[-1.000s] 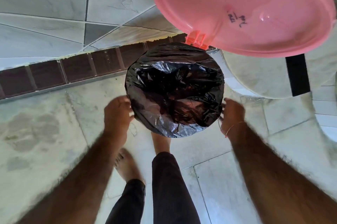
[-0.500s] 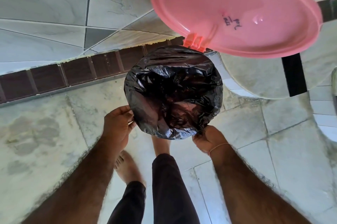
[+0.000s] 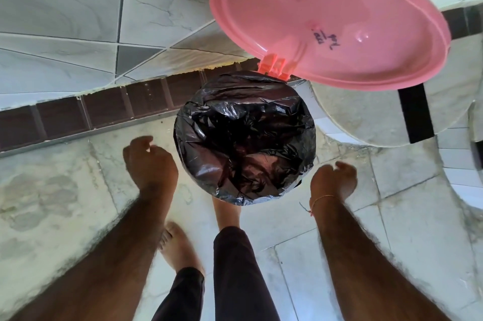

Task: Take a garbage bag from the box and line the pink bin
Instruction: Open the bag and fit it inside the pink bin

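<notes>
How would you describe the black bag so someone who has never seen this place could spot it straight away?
Find the big round pink lid standing open at the top of the view. Just below its hinge sits the black garbage bag, stretched over the bin's round mouth. It is the only glossy, crinkled black thing, set against pale floor tiles.

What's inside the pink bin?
A crinkly black garbage bag fills the bin, folded over its rim so the bin's walls are hidden. Only shiny plastic shows inside. The pink lid stands open. The bottom is covered by the bag.

Left hand (image 3: 150, 163) and right hand (image 3: 333, 180) are hovering empty, fingers loosely curled, either side of the bag-lined bin (image 3: 245, 137), not touching.
</notes>
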{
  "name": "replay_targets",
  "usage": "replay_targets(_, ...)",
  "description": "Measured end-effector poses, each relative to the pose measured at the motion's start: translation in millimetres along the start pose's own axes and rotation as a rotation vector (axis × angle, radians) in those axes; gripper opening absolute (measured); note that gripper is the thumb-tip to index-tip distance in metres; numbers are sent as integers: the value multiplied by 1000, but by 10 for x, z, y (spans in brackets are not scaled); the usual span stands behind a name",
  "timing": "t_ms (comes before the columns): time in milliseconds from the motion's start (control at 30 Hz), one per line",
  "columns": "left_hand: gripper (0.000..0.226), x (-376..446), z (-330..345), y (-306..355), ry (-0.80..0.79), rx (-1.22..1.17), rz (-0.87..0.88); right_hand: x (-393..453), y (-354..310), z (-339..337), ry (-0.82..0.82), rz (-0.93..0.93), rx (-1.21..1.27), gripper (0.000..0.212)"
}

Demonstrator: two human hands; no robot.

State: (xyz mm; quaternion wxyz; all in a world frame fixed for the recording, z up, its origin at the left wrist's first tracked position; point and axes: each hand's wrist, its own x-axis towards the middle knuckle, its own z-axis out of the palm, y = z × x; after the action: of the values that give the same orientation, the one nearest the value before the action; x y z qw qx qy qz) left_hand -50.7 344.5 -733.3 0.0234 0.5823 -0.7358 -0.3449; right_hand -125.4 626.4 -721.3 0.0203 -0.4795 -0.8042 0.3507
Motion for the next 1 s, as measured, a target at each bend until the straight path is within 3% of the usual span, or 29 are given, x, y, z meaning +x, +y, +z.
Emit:
replay_targets(100, 28, -102, 3, 376, 81, -107, 540, -46, -312, 92, -77, -514, -103, 24)
replay_targets(200, 33, -122, 171, 675, -94, 119, 901, -161, -644, 314, -234, -755, -209, 33)
replay_targets(333, 52, 15, 349, 888, -369, 337, 921, -118, -884, 537, -404, -668, -299, 34)
replay_targets(500, 53, 198, 384, 1042, -594, 189, 646, 7, -990, 641, -520, -485, -345, 45)
replay_targets(633, 36, 324, 392, 1135, -670, 160, 566, 62, -1064, 727, -625, -510, -476, 55)
replay_targets(767, 42, 405, 424, 1150, -698, 146, 516, 111, -1079, 747, -634, -521, -492, 51)
replay_targets(833, 40, 373, 395, 1107, -517, 143, 628, 73, -1024, 720, -514, -604, -432, 38)
replay_targets(900, 35, 305, 364, 1078, -333, 187, 866, -24, -945, 682, -370, -776, -389, 26)
replay_targets(1000, 44, 172, 313, 1056, -306, 406, 1141, -163, -870, 666, -345, -999, -437, 39)
